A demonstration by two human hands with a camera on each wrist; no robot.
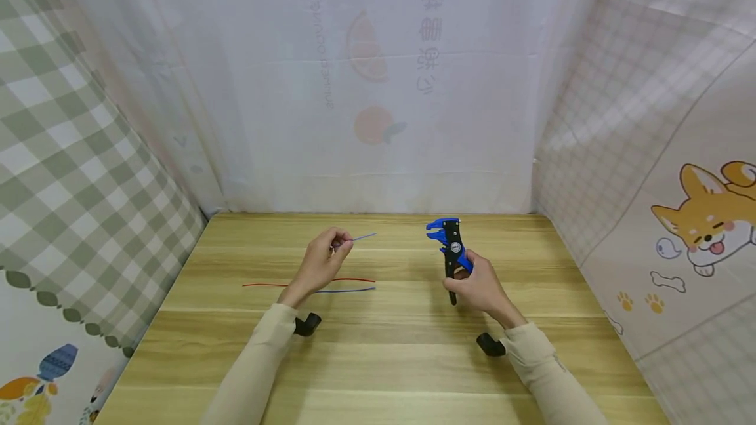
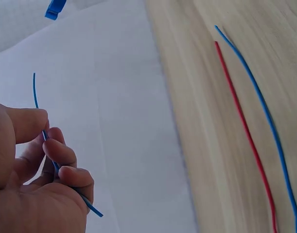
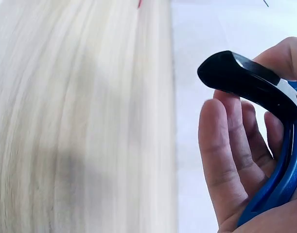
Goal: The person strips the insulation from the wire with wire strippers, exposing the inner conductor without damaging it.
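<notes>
My left hand (image 1: 319, 261) pinches a short blue wire (image 1: 365, 237) between thumb and fingers, above the back of the table. In the left wrist view one end of that wire (image 2: 35, 90) sticks out past the fingertips, and its other end shows below the palm. A blue and black wire stripper (image 1: 451, 244) is gripped by my right hand (image 1: 481, 283), its blue jaws apart and facing left. Its black handle (image 3: 250, 85) lies between thumb and fingers. Below the left hand, a red wire (image 2: 243, 114) and another blue wire (image 2: 265, 107) lie side by side on the wood.
The wooden table (image 1: 401, 359) is bounded by a white printed curtain (image 1: 266, 149) at the back. A checked cloth (image 1: 71, 136) hangs on the left, and a cloth with a cartoon dog (image 1: 717, 222) on the right. Black camera mounts (image 1: 308, 324) sit by both wrists.
</notes>
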